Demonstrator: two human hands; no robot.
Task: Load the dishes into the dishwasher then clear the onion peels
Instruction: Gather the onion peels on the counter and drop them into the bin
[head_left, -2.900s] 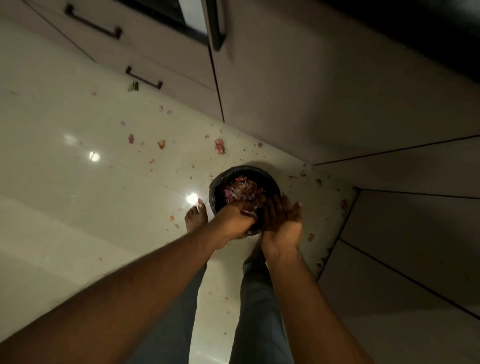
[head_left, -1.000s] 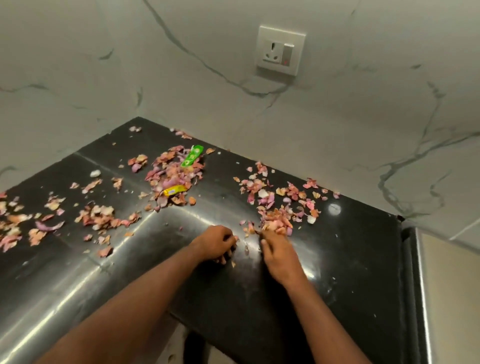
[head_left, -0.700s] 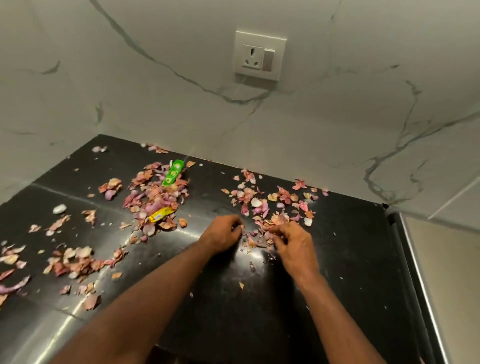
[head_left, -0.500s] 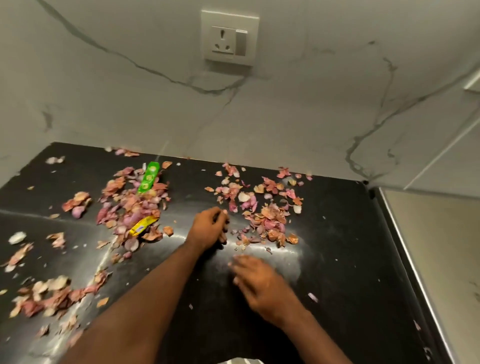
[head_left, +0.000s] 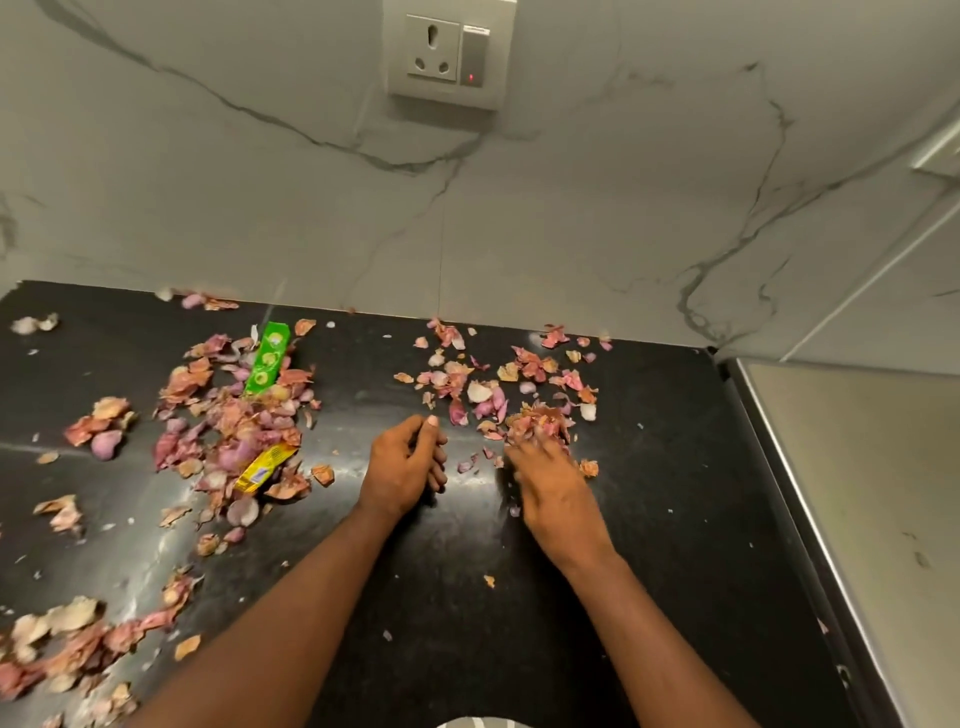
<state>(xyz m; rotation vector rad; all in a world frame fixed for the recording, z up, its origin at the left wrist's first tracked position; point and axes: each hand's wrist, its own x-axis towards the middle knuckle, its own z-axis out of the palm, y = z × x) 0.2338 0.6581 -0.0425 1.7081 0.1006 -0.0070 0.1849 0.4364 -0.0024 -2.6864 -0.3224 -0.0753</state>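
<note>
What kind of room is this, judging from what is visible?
Most likely a home kitchen: a black stone countertop littered with onion peels, a marble-look wall, and a wall socket above it.
</note>
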